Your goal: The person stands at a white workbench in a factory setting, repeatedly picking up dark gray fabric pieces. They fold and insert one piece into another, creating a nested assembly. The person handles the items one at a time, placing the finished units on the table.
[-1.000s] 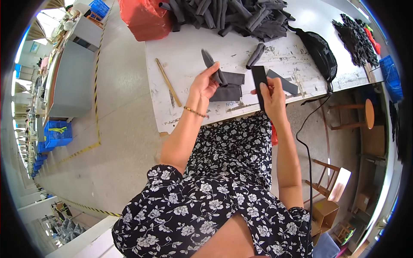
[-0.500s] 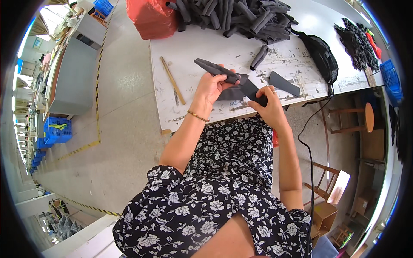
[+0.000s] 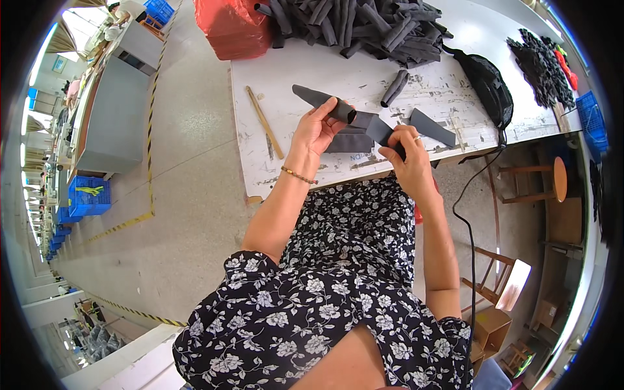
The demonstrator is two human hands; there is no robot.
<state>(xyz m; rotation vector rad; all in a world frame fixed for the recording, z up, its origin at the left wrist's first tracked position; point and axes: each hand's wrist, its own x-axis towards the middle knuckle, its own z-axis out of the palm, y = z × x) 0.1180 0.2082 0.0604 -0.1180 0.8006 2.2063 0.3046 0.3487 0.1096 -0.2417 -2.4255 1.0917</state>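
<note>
Held up over the table's near part, a dark grey fabric tube (image 3: 309, 96) is gripped between the thumb and fingers of my left hand (image 3: 314, 132). Its round open end faces right, toward my other hand. My right hand (image 3: 411, 157) pinches a flat dark grey piece (image 3: 379, 130), whose free end points up and left, just apart from the tube's mouth. More flat grey pieces (image 3: 350, 143) lie on the table below my hands. Another flat grey piece (image 3: 433, 128) rests to the right, and a single rolled grey tube (image 3: 394, 88) lies beyond it.
A large pile of grey tubes (image 3: 354, 27) covers the table's far side beside a red plastic bag (image 3: 233, 29). A wooden stick (image 3: 264, 122) lies at left on the white table (image 3: 286, 78). At right sits a black pouch (image 3: 484, 84) with a hanging cable (image 3: 465, 224).
My left hand has turned the tube, so its open end now shows, and the fingers have shifted along it. The flat piece in my right hand is tilted more upright.
</note>
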